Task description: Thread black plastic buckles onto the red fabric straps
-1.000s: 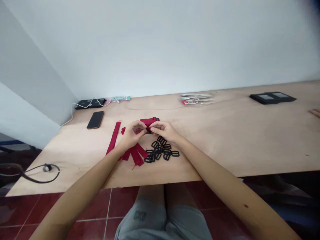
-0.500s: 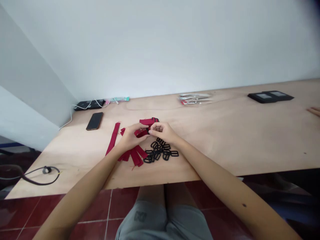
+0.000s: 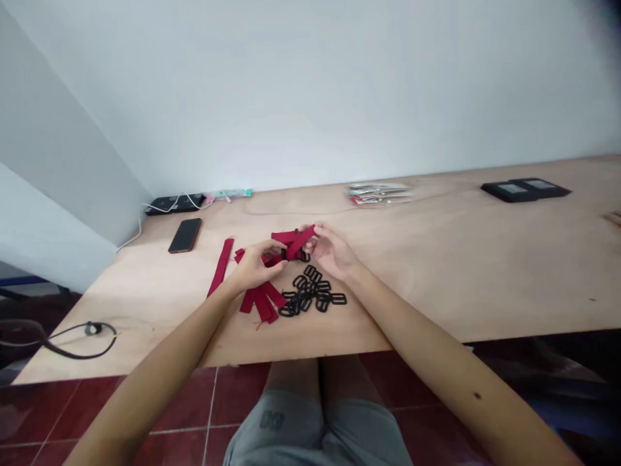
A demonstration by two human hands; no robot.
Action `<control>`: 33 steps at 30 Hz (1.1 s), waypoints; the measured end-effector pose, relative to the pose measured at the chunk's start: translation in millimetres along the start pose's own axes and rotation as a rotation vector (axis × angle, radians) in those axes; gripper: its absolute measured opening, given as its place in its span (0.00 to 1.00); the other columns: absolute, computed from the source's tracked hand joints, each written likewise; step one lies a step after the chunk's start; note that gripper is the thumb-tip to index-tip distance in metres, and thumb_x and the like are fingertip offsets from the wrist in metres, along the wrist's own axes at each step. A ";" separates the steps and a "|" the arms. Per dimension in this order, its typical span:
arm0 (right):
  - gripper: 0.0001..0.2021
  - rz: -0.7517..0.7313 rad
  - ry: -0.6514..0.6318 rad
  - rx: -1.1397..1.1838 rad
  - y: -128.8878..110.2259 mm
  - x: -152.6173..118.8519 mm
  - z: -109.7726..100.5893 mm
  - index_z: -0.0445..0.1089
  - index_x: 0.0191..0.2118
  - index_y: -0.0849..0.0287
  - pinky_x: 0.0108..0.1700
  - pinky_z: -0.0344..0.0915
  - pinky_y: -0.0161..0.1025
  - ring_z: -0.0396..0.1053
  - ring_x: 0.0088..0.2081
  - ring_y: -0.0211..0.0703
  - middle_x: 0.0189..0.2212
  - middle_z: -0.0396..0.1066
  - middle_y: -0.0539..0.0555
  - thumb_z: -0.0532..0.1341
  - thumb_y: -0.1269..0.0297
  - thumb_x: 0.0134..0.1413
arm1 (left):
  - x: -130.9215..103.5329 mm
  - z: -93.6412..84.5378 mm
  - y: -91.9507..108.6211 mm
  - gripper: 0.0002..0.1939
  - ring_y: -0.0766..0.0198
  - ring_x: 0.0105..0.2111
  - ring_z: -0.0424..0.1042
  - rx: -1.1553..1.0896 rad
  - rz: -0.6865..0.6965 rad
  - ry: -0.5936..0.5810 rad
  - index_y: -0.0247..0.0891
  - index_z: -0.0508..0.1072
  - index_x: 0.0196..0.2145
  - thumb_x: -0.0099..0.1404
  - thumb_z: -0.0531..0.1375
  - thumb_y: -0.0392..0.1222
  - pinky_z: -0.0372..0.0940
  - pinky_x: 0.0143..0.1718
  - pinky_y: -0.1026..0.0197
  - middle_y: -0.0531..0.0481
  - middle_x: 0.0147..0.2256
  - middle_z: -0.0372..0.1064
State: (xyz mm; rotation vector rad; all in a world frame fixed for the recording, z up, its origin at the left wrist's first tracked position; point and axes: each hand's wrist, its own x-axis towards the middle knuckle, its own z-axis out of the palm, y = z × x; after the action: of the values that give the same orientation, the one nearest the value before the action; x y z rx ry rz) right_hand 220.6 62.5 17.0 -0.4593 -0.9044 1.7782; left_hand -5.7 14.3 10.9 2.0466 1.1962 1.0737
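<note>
**Red strap (image 3: 301, 242) being fed through a black buckle (image 3: 284, 254)**

We judge the step in hand to be threading; the next move would call for a steady hold on the buckle and an even pull that leaves the strap untwisted.

Going left to right: a phone (image 3: 185, 235) lies well to the left of our left hand (image 3: 257, 265), and a lone red strip (image 3: 221, 266) lies closer to it, just beside the loose red strips (image 3: 262, 301). These fan out under that hand and toward us. The left hand is curled part-way, thumb and fingers a little apart at the tips, with the buckle apparently pinched between them; the fingers hide some of the contact.

Between our two hands, the strap slants up from the buckle toward the right. Just beyond it lies a folded red piece (image 3: 281, 236), partly covered. Nearer to us, below the gap between the hands, sits a pile of loose buckles (image 3: 310, 288). Our right hand (image 3: 334, 252) has the strap's end nipped between thumb and forefinger, its other fingers loosely bent. Beyond it and farther right, flat packets (image 3: 381, 192) lie near the table's (image 3: 436, 259) back edge.
</note>
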 end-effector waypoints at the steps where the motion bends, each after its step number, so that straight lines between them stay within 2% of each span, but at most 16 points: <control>1: 0.15 0.012 -0.013 0.036 0.3 -0.1 0.2 0.72 0.35 0.54 0.35 0.71 0.36 0.70 0.31 0.38 0.41 0.81 0.50 0.77 0.58 0.49 | 0.4 0.9 -1.0 0.15 0.52 0.47 0.81 -0.041 -0.022 0.013 0.38 0.78 0.50 0.67 0.67 0.43 0.76 0.53 0.50 0.42 0.48 0.81; 4: 0.14 0.053 -0.066 0.060 4.3 -1.1 -0.3 0.76 0.43 0.51 0.38 0.74 0.39 0.74 0.35 0.41 0.45 0.82 0.51 0.76 0.58 0.52 | 2.0 2.4 -5.1 0.18 0.52 0.45 0.82 -0.149 -0.092 0.058 0.36 0.78 0.50 0.65 0.70 0.45 0.77 0.50 0.51 0.40 0.47 0.82; 7: 0.18 0.075 -0.117 -0.062 11.4 -2.5 -2.2 0.77 0.49 0.50 0.37 0.73 0.40 0.75 0.34 0.41 0.48 0.82 0.52 0.76 0.62 0.53 | 3.3 1.8 -8.1 0.20 0.50 0.47 0.83 -0.244 -0.116 0.061 0.35 0.78 0.51 0.65 0.71 0.46 0.77 0.51 0.50 0.38 0.48 0.83; 10: 0.14 0.084 -0.171 -0.170 17.5 -2.6 -4.8 0.80 0.46 0.53 0.35 0.71 0.38 0.73 0.32 0.38 0.46 0.81 0.53 0.76 0.59 0.55 | 3.4 0.9 -7.7 0.20 0.50 0.48 0.83 -0.278 -0.098 0.041 0.35 0.79 0.52 0.65 0.71 0.46 0.77 0.52 0.50 0.38 0.48 0.83; 12: 0.13 0.074 -0.183 -0.190 19.3 -1.5 -6.5 0.80 0.43 0.55 0.33 0.68 0.37 0.70 0.30 0.36 0.41 0.80 0.53 0.76 0.57 0.55 | 3.1 1.0 -6.7 0.19 0.50 0.48 0.83 -0.265 -0.094 0.051 0.35 0.79 0.51 0.64 0.71 0.45 0.77 0.53 0.49 0.39 0.49 0.83; 17: 0.20 0.013 -0.058 -0.224 17.4 4.5 -10.5 0.81 0.46 0.56 0.29 0.62 0.34 0.63 0.25 0.33 0.29 0.75 0.47 0.80 0.55 0.48 | 3.6 2.2 -7.2 0.19 0.49 0.50 0.83 -0.254 -0.088 0.073 0.35 0.81 0.51 0.64 0.71 0.45 0.76 0.56 0.47 0.38 0.50 0.83; 21: 0.20 -0.028 -0.021 -0.297 17.2 8.1 -14.0 0.82 0.42 0.56 0.37 0.69 0.37 0.73 0.32 0.39 0.35 0.81 0.52 0.81 0.53 0.44 | 4.2 2.1 -10.7 0.20 0.48 0.51 0.82 -0.223 -0.084 0.123 0.35 0.81 0.52 0.63 0.72 0.44 0.75 0.57 0.46 0.38 0.50 0.83; 24: 0.18 -0.053 -0.047 -0.387 20.6 9.0 -17.2 0.83 0.39 0.57 0.44 0.72 0.41 0.76 0.37 0.43 0.38 0.83 0.54 0.80 0.54 0.44 | 3.7 0.8 -12.0 0.20 0.51 0.45 0.82 -0.121 -0.071 0.152 0.36 0.82 0.52 0.63 0.72 0.43 0.76 0.49 0.49 0.39 0.48 0.83; 29: 0.15 -0.093 -0.065 -0.506 25.6 10.1 -23.3 0.83 0.38 0.58 0.43 0.71 0.41 0.75 0.36 0.43 0.35 0.82 0.53 0.78 0.55 0.48 | 3.0 -2.4 -8.5 0.19 0.56 0.38 0.79 0.017 -0.006 0.147 0.38 0.82 0.53 0.64 0.70 0.42 0.74 0.41 0.54 0.43 0.44 0.83; 33: 0.15 -0.113 -0.096 -0.544 26.8 11.3 -26.4 0.82 0.40 0.57 0.41 0.70 0.41 0.75 0.35 0.43 0.34 0.81 0.53 0.77 0.55 0.51 | 2.7 -3.0 -2.6 0.17 0.55 0.44 0.80 0.060 0.084 0.132 0.39 0.81 0.52 0.65 0.70 0.40 0.75 0.47 0.52 0.43 0.47 0.82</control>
State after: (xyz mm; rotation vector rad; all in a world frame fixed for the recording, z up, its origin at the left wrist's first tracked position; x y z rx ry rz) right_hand 217.3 77.7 -19.1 -0.6553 -1.4613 1.4478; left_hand -8.6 18.0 11.5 2.1162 1.2304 1.2430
